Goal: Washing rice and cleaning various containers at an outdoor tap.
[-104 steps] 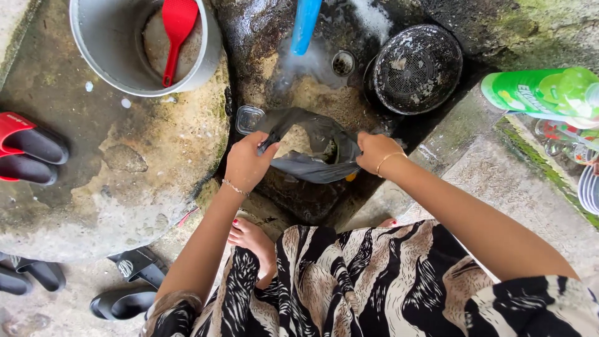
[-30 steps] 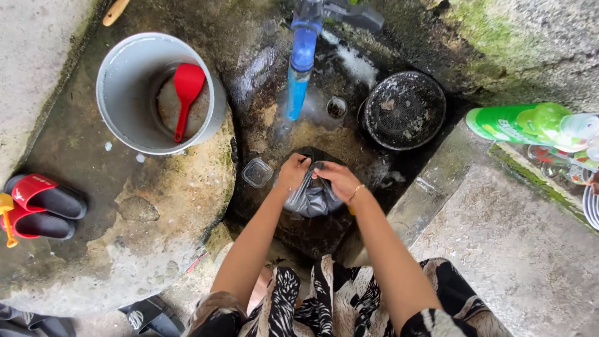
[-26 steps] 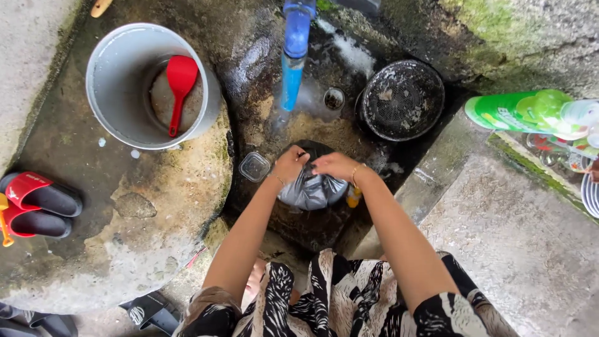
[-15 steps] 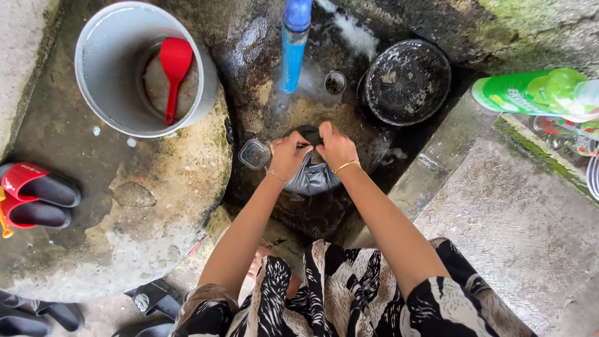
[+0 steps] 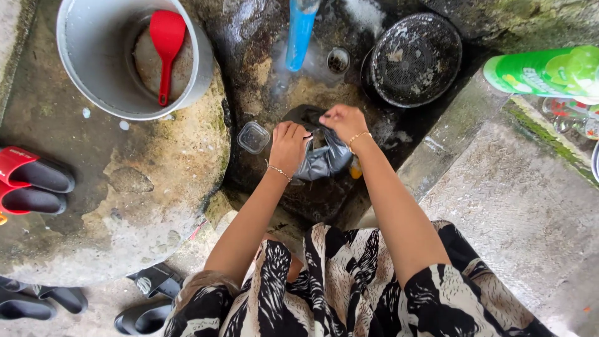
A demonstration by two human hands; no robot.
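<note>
- A person in a black-and-cream patterned dress crouches over a wet, dark washing hollow, both arms stretched forward.
- The left hand, a thin chain at its wrist, is closed on the near-left edge of a black plastic bag, fingers curled down over the gathered film.
- The right hand, wearing a gold bangle, pinches the bag's top at the far side; the two hands sit close together above the bag's mouth.
- The bag rests on the wet stone in the middle of the hollow, bunched and creased, its neck drawn together. By the look of it, the step in hand is closing or knotting the neck; finishing that would call for both hands to pull the gathered plastic tight without tearing it.
- Just left of the bag lies a small clear plastic tub; a scrap of something orange peeks out at the bag's right, too hidden to identify.
- Beyond the hands, a blue pipe points down towards a small round drain, beside a black mesh strainer.
- At far left, a grey bucket holds a red spatula; red and black sandals lie at the frame's edge.
- What the bag contains cannot be seen, and a green bottle is cut off at the right edge.
</note>
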